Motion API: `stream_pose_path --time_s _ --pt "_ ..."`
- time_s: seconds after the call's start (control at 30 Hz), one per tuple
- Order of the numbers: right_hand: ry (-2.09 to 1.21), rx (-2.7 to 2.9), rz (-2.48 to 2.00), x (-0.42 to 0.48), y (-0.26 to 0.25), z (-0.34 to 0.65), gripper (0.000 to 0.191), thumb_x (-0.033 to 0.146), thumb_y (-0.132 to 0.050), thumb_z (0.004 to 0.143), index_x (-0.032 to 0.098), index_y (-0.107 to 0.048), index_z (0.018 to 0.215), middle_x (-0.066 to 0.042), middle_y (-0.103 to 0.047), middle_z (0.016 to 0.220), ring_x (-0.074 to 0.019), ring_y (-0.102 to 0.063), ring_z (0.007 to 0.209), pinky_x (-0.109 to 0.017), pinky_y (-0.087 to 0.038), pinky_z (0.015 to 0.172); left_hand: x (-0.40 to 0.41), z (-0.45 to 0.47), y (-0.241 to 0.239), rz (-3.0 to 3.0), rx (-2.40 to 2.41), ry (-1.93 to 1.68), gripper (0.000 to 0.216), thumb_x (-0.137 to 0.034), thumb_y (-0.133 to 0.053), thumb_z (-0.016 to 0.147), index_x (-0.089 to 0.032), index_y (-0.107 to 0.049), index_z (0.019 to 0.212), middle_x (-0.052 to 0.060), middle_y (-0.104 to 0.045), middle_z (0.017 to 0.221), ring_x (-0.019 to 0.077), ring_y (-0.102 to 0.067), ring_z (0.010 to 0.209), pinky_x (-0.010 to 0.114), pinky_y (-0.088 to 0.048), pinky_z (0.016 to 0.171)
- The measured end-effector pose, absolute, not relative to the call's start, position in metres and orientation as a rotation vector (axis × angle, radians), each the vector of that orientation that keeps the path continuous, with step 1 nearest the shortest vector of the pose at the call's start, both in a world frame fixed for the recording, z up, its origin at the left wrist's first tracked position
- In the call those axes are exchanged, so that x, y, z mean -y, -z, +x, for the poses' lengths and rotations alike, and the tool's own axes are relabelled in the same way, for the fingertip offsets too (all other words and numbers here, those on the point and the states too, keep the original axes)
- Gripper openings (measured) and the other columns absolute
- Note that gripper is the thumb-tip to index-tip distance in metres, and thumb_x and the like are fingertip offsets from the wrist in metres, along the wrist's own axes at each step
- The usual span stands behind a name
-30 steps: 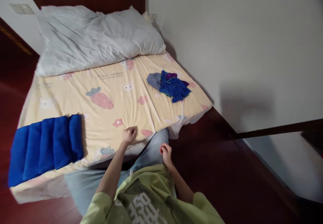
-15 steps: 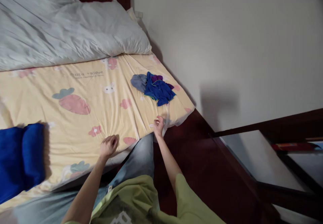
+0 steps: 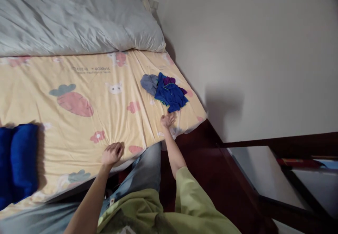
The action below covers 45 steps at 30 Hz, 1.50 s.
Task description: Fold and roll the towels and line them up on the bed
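Observation:
My left hand (image 3: 113, 153) is closed in a fist, resting on the yellow bed sheet (image 3: 118, 118) near the bed's edge. Creases in the cloth run up from its knuckles, and I see nothing in its fingers. Farther right, my right hand (image 3: 168, 120) has its fingers partly spread, low over the sheet, just below a crumpled pile of clothes. That pile holds a blue garment (image 3: 171, 95) with light green trim, a grey piece (image 3: 149, 84) at its left and a purple piece (image 3: 169, 80) behind. The hand appears apart from the blue cloth.
A folded blue cloth bundle (image 3: 24, 162) lies at the bed's left. A large pale grey quilt or pillow (image 3: 105, 19) covers the head end. The wall (image 3: 250, 51) borders the right side. Dark red floor (image 3: 200, 170) and a shelf unit (image 3: 264, 174) are at the lower right.
My right hand has moved slightly forward toward the clothes, its curled fingers now more spread. My left fist stays on the sheet. The view has shifted a little.

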State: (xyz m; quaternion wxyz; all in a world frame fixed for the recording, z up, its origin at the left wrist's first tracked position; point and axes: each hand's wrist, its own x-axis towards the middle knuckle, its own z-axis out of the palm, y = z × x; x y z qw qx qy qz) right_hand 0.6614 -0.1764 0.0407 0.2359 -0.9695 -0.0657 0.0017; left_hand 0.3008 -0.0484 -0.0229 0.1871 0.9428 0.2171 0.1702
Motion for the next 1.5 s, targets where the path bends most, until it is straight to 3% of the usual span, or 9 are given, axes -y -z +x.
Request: stream_pose_path --time_s 0.13,0.27,0.4,0.47,0.73,0.87,1.07,1.27,1.5 --pt "-0.029 0.172 -2.642 0.171 -0.038 0.67 0.052 0.021 -0.04 0.096 0.01 -0.063 0.142 -0.024 -0.044 0.158 -0.0404 -0.041 0.14 -0.063 -0.029 0.117 0.049 0.299 0.024 2.661 -0.611 -0.445 0.031 -0.036 -0.044 0.103 -0.022 -0.062 0.082 0.008 -0.07 0.082 0.023 -0.066 0.081 0.034 -0.047 0.078" --pt "-0.01 0.285 -2.547 0.176 -0.035 0.668 0.046 0.019 -0.039 0.096 0.013 -0.073 0.126 -0.022 -0.054 0.146 -0.0372 -0.046 0.131 -0.062 -0.033 0.114 0.049 0.298 0.022 2.624 -0.614 -0.453 0.031 -0.036 -0.044 0.102 -0.022 -0.063 0.082 0.008 -0.07 0.083 0.0232 -0.066 0.081 0.034 -0.048 0.08" --pt "-0.02 0.399 -2.642 0.186 -0.042 0.678 0.035 0.023 -0.047 0.096 0.018 -0.08 0.108 -0.015 -0.048 0.154 -0.0334 -0.043 0.133 -0.055 -0.035 0.113 0.05 0.299 0.018 2.594 -0.617 -0.487 0.031 -0.035 -0.044 0.101 -0.022 -0.062 0.081 0.009 -0.07 0.082 0.0237 -0.066 0.081 0.034 -0.047 0.076" --pt "-0.067 0.398 -2.7 0.192 -0.046 0.685 0.035 0.023 -0.049 0.096 0.017 -0.08 0.11 -0.015 -0.045 0.157 -0.0333 -0.043 0.135 -0.054 -0.035 0.114 0.05 0.3 0.015 2.597 -0.619 -0.496 0.03 -0.035 -0.044 0.101 -0.022 -0.061 0.08 0.008 -0.069 0.08 0.0238 -0.066 0.08 0.034 -0.047 0.075" --pt "0.013 0.506 -2.559 0.209 -0.05 0.673 0.043 0.015 -0.044 0.093 0.01 -0.074 0.125 -0.02 -0.063 0.134 -0.0257 -0.055 0.123 -0.043 -0.041 0.115 0.051 0.299 0.013 2.518 -0.615 -0.524 0.028 -0.037 -0.046 0.098 -0.022 -0.061 0.08 0.009 -0.07 0.081 0.0228 -0.068 0.08 0.033 -0.05 0.076" --pt "-0.01 0.828 -2.406 0.215 -0.05 0.611 0.043 0.015 -0.045 0.095 0.014 -0.072 0.129 -0.017 -0.062 0.136 -0.0254 -0.056 0.126 -0.042 -0.04 0.118 0.049 0.3 0.018 2.546 -0.627 -0.51 0.029 -0.037 -0.044 0.099 -0.022 -0.061 0.081 0.009 -0.07 0.082 0.0233 -0.068 0.081 0.032 -0.05 0.076" --pt "-0.322 1.036 -2.128 0.224 -0.027 0.45 0.042 0.018 -0.045 0.1 0.02 -0.07 0.133 -0.015 -0.062 0.136 -0.0279 -0.057 0.127 -0.045 -0.044 0.117 0.055 0.293 0.01 2.398 -0.661 -0.533 0.029 -0.043 -0.045 0.097 -0.023 -0.059 0.082 0.008 -0.07 0.082 0.0245 -0.068 0.082 0.035 -0.053 0.079" --pt "-0.593 1.171 -1.825 0.238 -0.016 0.296 0.052 0.013 -0.05 0.095 0.032 -0.068 0.14 -0.01 -0.064 0.136 -0.0281 -0.06 0.127 -0.047 -0.051 0.113 0.124 0.205 0.015 1.924 -0.848 -0.619 0.035 -0.038 -0.052 0.084 -0.018 -0.063 0.11 0.012 -0.074 0.11 0.0277 -0.073 0.099 0.043 -0.06 0.09" --pt "-0.83 1.467 -1.535 0.237 -0.048 0.257 0.044 0.012 -0.046 0.1 0.027 -0.074 0.13 -0.006 -0.07 0.134 -0.0212 -0.062 0.125 -0.04 -0.05 0.114 0.16 0.134 0.0 1.689 -0.985 -0.623 0.036 -0.038 -0.06 0.074 -0.02 -0.068 0.103 0.01 -0.074 0.101 0.0302 -0.07 0.107 0.05 -0.056 0.104"
